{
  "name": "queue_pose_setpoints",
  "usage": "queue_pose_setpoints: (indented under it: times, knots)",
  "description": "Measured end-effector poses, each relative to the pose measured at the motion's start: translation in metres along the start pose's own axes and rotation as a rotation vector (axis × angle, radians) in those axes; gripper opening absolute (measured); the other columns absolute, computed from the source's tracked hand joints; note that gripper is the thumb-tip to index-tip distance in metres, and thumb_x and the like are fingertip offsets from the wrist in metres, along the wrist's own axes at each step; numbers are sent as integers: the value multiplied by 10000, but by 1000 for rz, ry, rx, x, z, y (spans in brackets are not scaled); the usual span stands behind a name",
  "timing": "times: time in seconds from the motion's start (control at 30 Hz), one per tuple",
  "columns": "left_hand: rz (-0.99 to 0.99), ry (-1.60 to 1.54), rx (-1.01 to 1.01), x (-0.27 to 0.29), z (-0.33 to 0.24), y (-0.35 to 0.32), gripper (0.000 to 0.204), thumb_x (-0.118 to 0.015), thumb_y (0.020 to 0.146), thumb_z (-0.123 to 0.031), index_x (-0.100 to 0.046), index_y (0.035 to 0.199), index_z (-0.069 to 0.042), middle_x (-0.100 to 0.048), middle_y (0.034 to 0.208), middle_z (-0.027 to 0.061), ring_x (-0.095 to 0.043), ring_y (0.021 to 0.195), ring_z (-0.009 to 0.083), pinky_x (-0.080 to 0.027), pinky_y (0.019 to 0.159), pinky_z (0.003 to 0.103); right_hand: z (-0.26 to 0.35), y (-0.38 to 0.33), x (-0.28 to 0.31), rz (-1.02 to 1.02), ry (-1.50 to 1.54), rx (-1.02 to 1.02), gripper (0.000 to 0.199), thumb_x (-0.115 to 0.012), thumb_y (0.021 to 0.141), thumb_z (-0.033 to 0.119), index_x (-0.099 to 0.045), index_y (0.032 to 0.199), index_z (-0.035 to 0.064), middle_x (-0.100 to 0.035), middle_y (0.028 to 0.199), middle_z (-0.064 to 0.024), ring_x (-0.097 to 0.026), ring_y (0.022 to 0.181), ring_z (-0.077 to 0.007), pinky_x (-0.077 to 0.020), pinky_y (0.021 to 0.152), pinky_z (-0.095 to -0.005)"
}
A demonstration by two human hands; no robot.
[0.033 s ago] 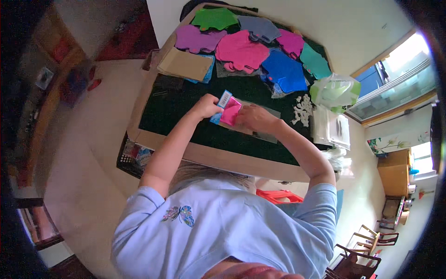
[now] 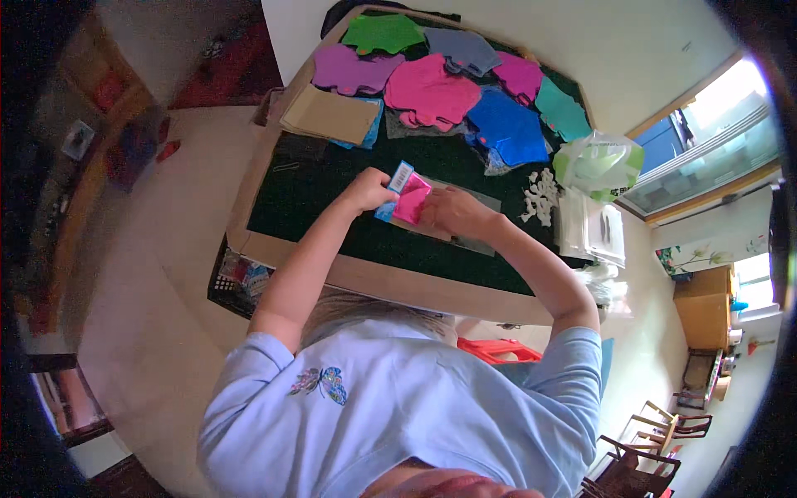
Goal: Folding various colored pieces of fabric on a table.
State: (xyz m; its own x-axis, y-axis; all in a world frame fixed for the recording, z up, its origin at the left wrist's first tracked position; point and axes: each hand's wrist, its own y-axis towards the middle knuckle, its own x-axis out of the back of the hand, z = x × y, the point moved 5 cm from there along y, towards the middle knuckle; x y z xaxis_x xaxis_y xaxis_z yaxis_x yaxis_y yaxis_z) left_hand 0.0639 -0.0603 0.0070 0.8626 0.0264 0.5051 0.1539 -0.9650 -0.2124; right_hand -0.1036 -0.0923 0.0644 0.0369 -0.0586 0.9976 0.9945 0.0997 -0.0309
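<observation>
**A:** Both hands on one item. Left hand (image 2: pixel 368 189) is pinched on the near-left edge of a bright pink felt piece (image 2: pixel 412 199); a pale blue card with a white barcode label (image 2: pixel 397 184) sits against the same fingers, partly behind the pink piece.

**B:** Right hand?

**A:** Right hand (image 2: pixel 455 212) is closed over the pink piece's other edge, fingers curled on it. Piece is held between the two hands, just above the dark green table mat (image 2: pixel 332 199). Can't tell if it touches the mat.

**B:** What's around the hands?

**A:** A clear plastic sheet (image 2: pixel 481 241) lies flat under and just past the right hand. Small white cutouts (image 2: pixel 540 195) in a loose pile beyond the right hand, near it. Further out that side: green-and-white plastic bag (image 2: pixel 599 162) and a stack of white sheets (image 2: pixel 594 228). Far side of the mat, well apart from both hands: overlapping felt sheets (image 2: pixel 432 91) in green, purple, pink, blue, grey and teal, plus a tan cardboard piece (image 2: pixel 330 114) beyond the left hand.
</observation>
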Motion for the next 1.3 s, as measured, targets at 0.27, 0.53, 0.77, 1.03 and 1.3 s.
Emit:
queue_pose_setpoints:
  times: [0.27,0.53,0.77,1.03,1.3]
  knots:
    - [62,-94,20,2,4,2,213,-696,668,-158,-664,819,-11,-633,681,100,-581,606,149,-457,565,316,-7,-6,-7,-109,153,25,202,-472,796,122,-590,959,107,-567,1005,-88,-541,964,-292,-449,812,-369]
    - [130,-310,83,-6,14,-3,189,-677,747,-148,-650,881,-17,-623,719,43,-559,598,122,-444,510,291,-55,16,-17,-423,638,-629,224,-612,791,156,-587,960,11,-600,876,-124,-601,804,-233,-480,698,-329]
    - [197,-379,48,-6,18,0,220,-670,763,-172,-638,908,-8,-624,751,43,-581,652,134,-485,552,306,-64,32,-37,-598,801,-710,171,-621,775,163,-623,857,13,-616,827,-139,-612,765,-271,-480,670,-344]
    - [163,-268,122,-5,7,1,187,-650,759,-150,-640,891,-17,-620,740,50,-585,643,151,-481,553,311,-78,31,-52,-622,844,-676,215,-664,747,144,-607,916,23,-584,867,-130,-596,783,-249,-477,687,-334]
    - [81,-421,158,-5,22,-1,171,-653,749,-124,-641,873,-7,-623,730,68,-592,620,162,-476,539,310,-47,28,13,-596,442,-518,281,-702,716,135,-592,956,39,-582,927,-124,-547,956,-238,-439,800,-380]
